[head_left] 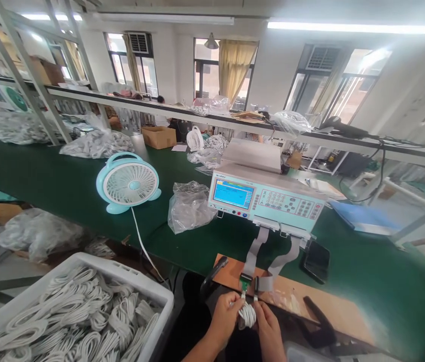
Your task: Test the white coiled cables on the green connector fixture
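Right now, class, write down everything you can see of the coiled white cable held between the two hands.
The coiled white cable is a short bundle of smooth, plastic-looking loops, hanging at the near edge of the wooden board. The left hand pinches its left side, the right hand its right side. Its two ends rise to a green socket and a dark socket, each on a grey ribbon lead. Whether the plugs are fully seated cannot be told.

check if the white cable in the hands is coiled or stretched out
Coiled: the white cable hangs as a bundle of loops between the left hand and the right hand, both gripping it.
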`<state>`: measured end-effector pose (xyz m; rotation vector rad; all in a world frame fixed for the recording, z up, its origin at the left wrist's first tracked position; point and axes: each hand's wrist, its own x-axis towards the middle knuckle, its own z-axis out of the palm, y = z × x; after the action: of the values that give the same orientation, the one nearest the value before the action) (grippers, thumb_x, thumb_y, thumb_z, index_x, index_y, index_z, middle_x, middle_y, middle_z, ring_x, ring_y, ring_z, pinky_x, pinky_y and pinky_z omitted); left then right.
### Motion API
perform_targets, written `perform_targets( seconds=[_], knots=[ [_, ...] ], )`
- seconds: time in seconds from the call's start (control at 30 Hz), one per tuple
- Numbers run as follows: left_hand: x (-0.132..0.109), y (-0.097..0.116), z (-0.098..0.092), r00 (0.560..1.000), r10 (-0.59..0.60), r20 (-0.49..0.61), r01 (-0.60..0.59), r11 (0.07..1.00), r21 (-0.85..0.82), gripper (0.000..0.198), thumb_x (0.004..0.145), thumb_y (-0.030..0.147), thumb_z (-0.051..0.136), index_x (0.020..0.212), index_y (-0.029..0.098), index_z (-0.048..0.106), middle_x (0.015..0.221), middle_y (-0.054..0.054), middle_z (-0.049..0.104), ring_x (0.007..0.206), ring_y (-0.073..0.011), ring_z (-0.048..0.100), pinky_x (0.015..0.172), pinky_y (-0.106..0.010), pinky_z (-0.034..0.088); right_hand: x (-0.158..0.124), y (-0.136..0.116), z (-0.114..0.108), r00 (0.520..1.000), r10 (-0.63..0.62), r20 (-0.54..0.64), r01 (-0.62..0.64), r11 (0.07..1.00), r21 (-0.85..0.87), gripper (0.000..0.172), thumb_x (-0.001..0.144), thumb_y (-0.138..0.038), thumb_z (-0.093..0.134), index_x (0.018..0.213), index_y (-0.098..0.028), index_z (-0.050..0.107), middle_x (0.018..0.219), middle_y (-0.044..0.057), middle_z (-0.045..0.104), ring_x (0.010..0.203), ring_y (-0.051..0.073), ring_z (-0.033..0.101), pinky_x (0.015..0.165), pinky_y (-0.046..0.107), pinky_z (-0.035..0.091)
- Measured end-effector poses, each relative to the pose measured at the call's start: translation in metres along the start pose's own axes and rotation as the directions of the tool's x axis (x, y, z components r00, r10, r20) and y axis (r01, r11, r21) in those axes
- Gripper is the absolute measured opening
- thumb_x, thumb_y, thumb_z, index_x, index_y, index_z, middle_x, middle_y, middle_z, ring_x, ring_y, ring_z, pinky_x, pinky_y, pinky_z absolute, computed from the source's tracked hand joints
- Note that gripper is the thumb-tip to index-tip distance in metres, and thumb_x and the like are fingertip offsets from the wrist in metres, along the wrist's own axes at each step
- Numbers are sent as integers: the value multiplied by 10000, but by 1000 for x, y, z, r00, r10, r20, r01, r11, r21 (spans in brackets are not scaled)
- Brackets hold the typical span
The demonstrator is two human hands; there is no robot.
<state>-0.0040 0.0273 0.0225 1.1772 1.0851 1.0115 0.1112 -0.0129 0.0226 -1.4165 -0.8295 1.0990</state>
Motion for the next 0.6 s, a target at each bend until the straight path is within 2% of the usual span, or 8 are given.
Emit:
perform_targets(
  seconds=[0.23, 0.43, 0.6],
  knots=[
    [-4, 5, -5, 996, -57, 75, 59, 998, -29, 315, 722, 409, 561, 575, 131, 574, 498, 26, 464, 487, -93, 393, 502, -212, 304, -15, -20, 8, 998, -9, -60, 4, 997, -81, 350, 734, -519, 551, 612, -192, 527, 551, -34, 448, 524, 125, 370, 491, 239, 304],
    [-2, 4, -10, 985, -113, 133, 114, 994, -1, 287, 743, 390, 561, 654, 122, 614, 543, 9, 514, 507, -94, 435, 507, -201, 341, -28, -16, 4, 998, 9, -58, -16, 994, -109, 312, 828, -455, 456, 657, -197, 501, 545, -53, 361, 504, 110, 314, 481, 236, 259],
    [-5, 7, -10, 984, -122, 131, 117, 992, 49, 283, 763, 386, 543, 665, 127, 604, 573, 8, 527, 530, -96, 459, 521, -193, 361, -18, -11, 0, 998, -52, -33, 44, 979, -200, 309, 841, -421, 439, 657, -184, 512, 559, -47, 382, 526, 106, 330, 505, 232, 279]
  ],
)
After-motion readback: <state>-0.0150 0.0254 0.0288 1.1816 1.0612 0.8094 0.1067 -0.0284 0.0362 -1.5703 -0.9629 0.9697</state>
